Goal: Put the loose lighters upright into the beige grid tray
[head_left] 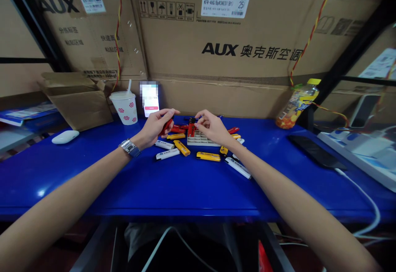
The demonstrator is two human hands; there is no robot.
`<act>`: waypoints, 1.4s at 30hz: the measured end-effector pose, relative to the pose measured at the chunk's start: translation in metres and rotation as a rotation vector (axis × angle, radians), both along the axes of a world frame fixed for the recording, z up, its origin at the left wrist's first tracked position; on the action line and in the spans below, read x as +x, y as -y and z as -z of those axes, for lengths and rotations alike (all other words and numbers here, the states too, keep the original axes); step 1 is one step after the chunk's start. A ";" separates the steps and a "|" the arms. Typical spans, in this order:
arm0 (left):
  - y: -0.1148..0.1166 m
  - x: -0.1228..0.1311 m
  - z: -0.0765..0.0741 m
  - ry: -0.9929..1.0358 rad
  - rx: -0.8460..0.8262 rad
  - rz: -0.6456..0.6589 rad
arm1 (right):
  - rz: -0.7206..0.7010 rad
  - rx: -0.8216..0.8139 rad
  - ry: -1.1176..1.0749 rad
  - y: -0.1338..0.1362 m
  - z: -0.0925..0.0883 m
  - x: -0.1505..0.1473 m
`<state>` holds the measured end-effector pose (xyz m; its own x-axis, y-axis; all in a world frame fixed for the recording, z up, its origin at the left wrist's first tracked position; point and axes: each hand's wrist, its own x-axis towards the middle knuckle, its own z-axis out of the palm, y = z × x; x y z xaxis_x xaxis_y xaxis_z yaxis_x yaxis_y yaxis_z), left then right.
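My left hand (158, 126) is closed around a red lighter (167, 127), most of it hidden by the fingers. My right hand (212, 126) is over a pale gridded tray (202, 140), thumb and fingertips curled together; whatever they pinch, if anything, is hidden. Beside those fingertips, red lighters with black tops (191, 129) stand in the tray's left cells. Scattered around it lie several yellow lighters, one in front (208, 156), and several white ones, such as one at the left (167, 154) and one by my right forearm (237, 167). More red lighters (177, 129) lie behind.
A paper cup with a straw (124, 107), a lit phone (151, 100), a cardboard box (77, 102) and a white case (65, 137) are at the left. To the right are a drink bottle (297, 105) and a cabled black phone (315, 151). Large cartons (247, 74) back the blue table (185, 193).
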<state>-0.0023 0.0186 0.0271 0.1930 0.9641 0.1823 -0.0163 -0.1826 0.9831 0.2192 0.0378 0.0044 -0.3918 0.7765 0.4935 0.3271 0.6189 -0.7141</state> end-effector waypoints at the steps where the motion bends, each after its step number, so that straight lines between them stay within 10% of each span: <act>1: 0.000 0.001 0.000 -0.023 0.003 -0.021 | -0.002 0.001 0.001 0.000 0.000 0.000; 30: 0.006 0.008 0.002 -0.243 0.057 -0.102 | 0.025 0.038 0.055 0.008 -0.005 -0.006; 42: 0.013 0.017 0.013 -0.527 0.469 0.065 | -0.006 0.073 0.069 0.013 -0.011 -0.015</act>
